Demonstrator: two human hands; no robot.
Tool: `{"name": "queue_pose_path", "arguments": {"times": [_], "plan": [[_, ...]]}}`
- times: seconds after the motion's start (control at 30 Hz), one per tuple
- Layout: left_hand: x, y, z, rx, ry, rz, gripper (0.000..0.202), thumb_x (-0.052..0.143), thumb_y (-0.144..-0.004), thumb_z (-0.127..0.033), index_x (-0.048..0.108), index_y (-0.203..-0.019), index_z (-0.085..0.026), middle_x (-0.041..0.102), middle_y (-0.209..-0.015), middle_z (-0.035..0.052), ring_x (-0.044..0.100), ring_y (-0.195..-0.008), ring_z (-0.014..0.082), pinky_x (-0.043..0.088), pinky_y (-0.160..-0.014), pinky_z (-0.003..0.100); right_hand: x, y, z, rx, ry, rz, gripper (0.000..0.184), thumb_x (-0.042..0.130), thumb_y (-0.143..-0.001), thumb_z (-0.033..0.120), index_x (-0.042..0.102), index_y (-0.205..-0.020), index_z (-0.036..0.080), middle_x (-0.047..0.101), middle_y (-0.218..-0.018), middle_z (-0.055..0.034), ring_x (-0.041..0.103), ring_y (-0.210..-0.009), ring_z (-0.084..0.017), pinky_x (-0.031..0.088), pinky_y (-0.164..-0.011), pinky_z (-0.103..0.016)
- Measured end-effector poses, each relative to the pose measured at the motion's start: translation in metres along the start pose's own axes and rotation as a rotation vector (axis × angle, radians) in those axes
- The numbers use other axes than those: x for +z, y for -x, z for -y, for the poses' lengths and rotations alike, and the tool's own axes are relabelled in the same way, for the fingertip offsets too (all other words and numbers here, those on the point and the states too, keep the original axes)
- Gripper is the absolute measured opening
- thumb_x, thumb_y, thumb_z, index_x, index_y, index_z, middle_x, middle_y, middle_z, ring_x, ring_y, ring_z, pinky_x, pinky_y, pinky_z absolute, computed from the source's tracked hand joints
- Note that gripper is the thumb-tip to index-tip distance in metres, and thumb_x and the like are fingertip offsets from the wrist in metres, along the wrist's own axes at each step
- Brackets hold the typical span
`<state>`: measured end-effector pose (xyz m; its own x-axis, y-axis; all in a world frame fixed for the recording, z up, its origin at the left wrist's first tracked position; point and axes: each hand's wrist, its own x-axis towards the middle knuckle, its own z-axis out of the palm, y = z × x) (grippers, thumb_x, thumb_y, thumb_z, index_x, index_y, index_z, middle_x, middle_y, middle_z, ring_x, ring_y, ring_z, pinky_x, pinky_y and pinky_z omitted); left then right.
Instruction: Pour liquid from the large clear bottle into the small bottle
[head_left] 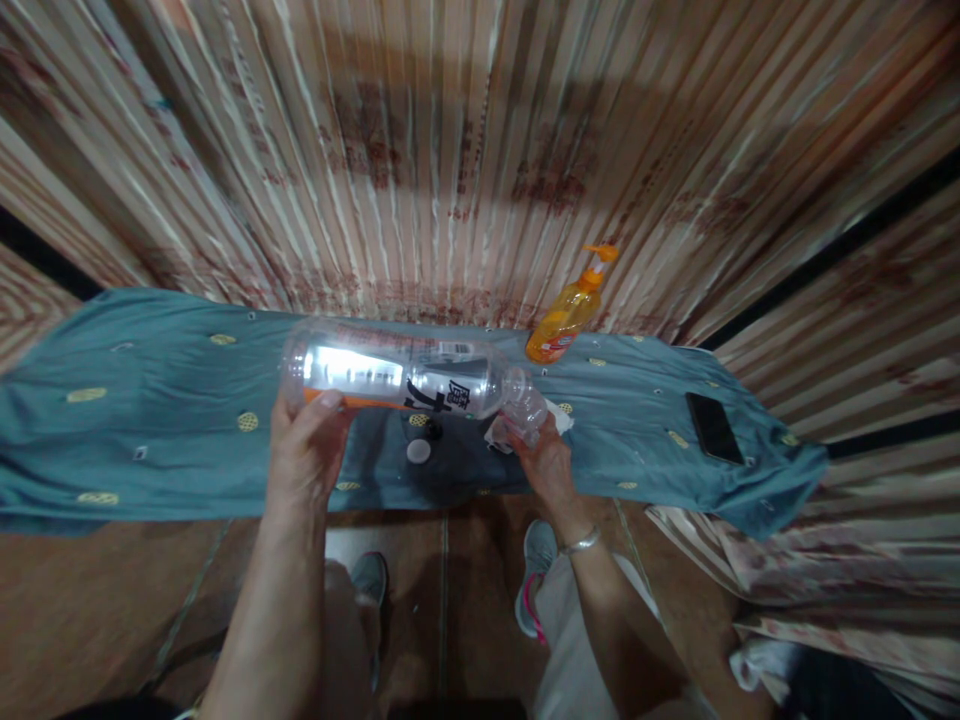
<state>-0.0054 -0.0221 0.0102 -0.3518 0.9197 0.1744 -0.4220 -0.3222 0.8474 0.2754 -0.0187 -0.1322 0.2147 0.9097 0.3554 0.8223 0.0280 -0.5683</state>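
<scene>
Spanning both hands, a large clear bottle (375, 370) is held on its side above the middle of the table (172, 400), roughly parallel to the front edge. Should the left grip slacken, the smooth base could be let slip; should too much pressure be applied, the thin wall could be buckled. If the bottle is lowered carelessly, the white cap (418, 452) near the front edge could be knocked off. The base is gripped by the left hand (311, 440), with the thumb laid against the near side. The clear neck piece (527, 408) is clasped by the right hand (545, 462), its forearm slanted inward; whether this piece is separate cannot be told. A white tissue (562, 415) is seen beside the right fingers; whether it is gripped cannot be told.
</scene>
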Motion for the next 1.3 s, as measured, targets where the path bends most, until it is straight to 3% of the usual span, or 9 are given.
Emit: {"name": "queue_pose_path", "arguments": {"times": [0.17, 0.37, 0.63, 0.8, 1.3], "plan": [[0.0001, 0.0006, -0.0004, -0.007, 0.007, 0.016, 0.049, 0.081, -0.062, -0.03, 0.068, -0.108, -0.026, 0.07, -0.113, 0.0057, 0.06, -0.119, 0.0331, 0.055, -0.087, 0.044, -0.0053, -0.0006, 0.0046, 0.016, 0.004, 0.044, 0.065, 0.057, -0.089, 0.042, 0.042, -0.138, 0.003, 0.069, -0.112, -0.0247, 0.07, -0.097, -0.033, 0.057, -0.083, -0.048], [0.0023, 0.001, -0.0015, 0.0, 0.002, 0.014, 0.043, 0.08, -0.061, -0.03, 0.069, -0.102, -0.024, 0.071, -0.112, 0.0062, 0.06, -0.118, 0.0327, 0.055, -0.087, 0.043, -0.0022, -0.0007, 0.0015, 0.004, -0.003, 0.018, 0.064, 0.055, -0.09, 0.045, 0.044, -0.138, 0.006, 0.069, -0.112, -0.0233, 0.07, -0.096, -0.033, 0.057, -0.083, -0.049], [0.0008, -0.0005, -0.0005, -0.005, 0.031, -0.011, 0.054, 0.085, -0.056, -0.029, 0.07, -0.107, -0.023, 0.072, -0.11, 0.0052, 0.063, -0.113, 0.0302, 0.057, -0.082, 0.037, 0.0008, -0.0006, -0.0021, -0.009, -0.009, 0.001, 0.066, 0.055, -0.089, 0.046, 0.045, -0.138, 0.003, 0.069, -0.114, -0.0248, 0.07, -0.099, -0.032, 0.057, -0.083, -0.048], [0.0002, -0.0012, 0.0001, 0.005, 0.049, 0.003, 0.054, 0.086, -0.056, -0.029, 0.07, -0.107, -0.023, 0.072, -0.11, 0.0057, 0.063, -0.113, 0.0302, 0.057, -0.082, 0.037, 0.0014, -0.0005, -0.0039, -0.026, -0.024, -0.015, 0.065, 0.056, -0.089, 0.048, 0.046, -0.139, 0.008, 0.069, -0.116, -0.0224, 0.07, -0.1, -0.032, 0.058, -0.084, -0.049], [0.0005, -0.0009, -0.0005, 0.008, 0.073, -0.008, 0.048, 0.085, -0.055, -0.025, 0.071, -0.101, -0.021, 0.073, -0.1, 0.0042, 0.066, -0.099, 0.0258, 0.056, -0.08, 0.035, 0.0034, 0.0001, -0.0042, -0.005, 0.015, 0.013, 0.07, 0.058, -0.09, 0.046, 0.044, -0.141, 0.001, 0.068, -0.116, -0.0275, 0.069, -0.101, -0.036, 0.056, -0.082, -0.049]]}}
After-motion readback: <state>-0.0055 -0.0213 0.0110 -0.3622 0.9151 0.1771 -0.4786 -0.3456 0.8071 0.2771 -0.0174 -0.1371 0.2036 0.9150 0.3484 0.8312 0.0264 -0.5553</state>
